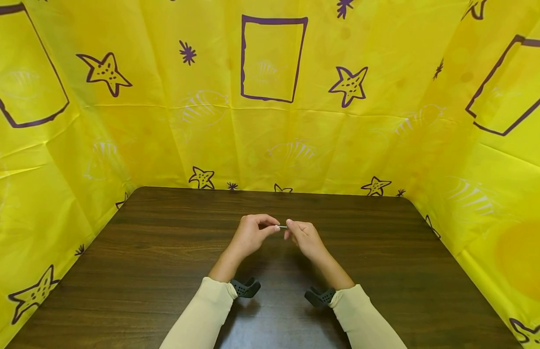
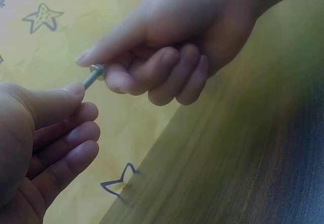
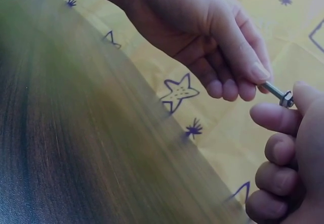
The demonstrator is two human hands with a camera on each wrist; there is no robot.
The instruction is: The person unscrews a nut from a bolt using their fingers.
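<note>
A small metal bolt spans the gap between the two hands, held above the table. My left hand pinches one end of it between thumb and index finger, hiding that end. In the left wrist view the bolt's shank looks threaded. A hex nut sits on the bolt at the other end, where the thumb and index finger of my right hand pinch it. The right hand's other fingers curl in toward the palm, while the left hand's other fingers bend loosely below the bolt.
A dark wood-grain table with rounded far corners lies under both hands. Yellow sheeting printed with starfish, fish and frames stands around its back and sides. Dark wrist mounts sit on both wrists beside the pale sleeves.
</note>
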